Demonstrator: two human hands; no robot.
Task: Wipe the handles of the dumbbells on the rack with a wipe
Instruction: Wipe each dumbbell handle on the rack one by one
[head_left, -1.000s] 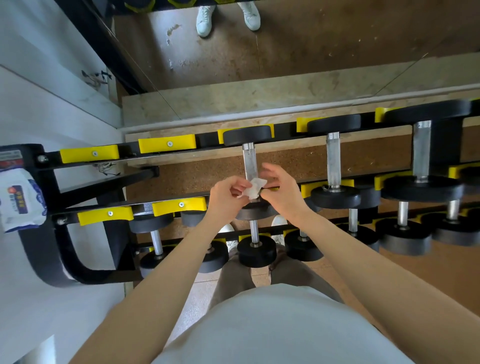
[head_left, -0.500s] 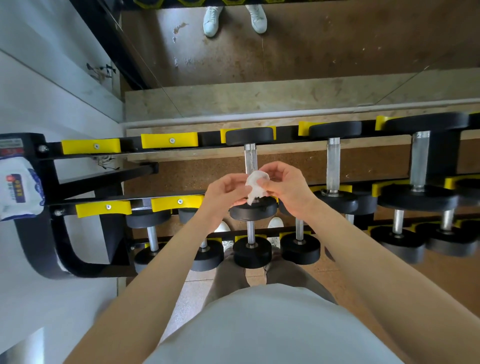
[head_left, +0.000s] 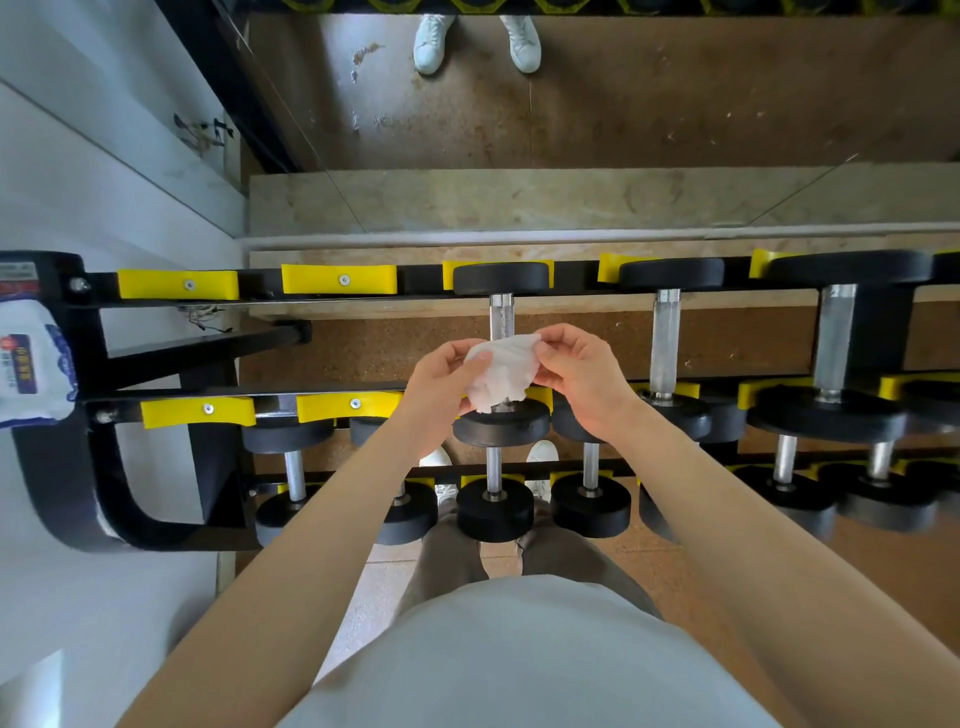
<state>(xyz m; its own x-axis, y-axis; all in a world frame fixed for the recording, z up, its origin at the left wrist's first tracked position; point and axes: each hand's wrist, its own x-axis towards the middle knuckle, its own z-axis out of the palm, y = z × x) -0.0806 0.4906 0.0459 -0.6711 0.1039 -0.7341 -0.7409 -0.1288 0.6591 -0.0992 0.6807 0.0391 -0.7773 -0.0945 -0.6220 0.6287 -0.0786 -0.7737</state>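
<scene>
- The white wipe (head_left: 501, 374) hangs spread between both hands, in front of the handle (head_left: 501, 314) of the leftmost top-tier dumbbell (head_left: 501, 278). I cannot tell whether it touches the handle.
- The left hand (head_left: 439, 387) pinches the wipe's left edge with its thumb on top.
- The right hand (head_left: 584, 379) pinches the upper right corner, fingers curled.
- The black-and-yellow rack (head_left: 57, 478) carries more dumbbells to the right and on the tier below.
- A pack of wipes (head_left: 31, 374) sits at the rack's left end.
</scene>
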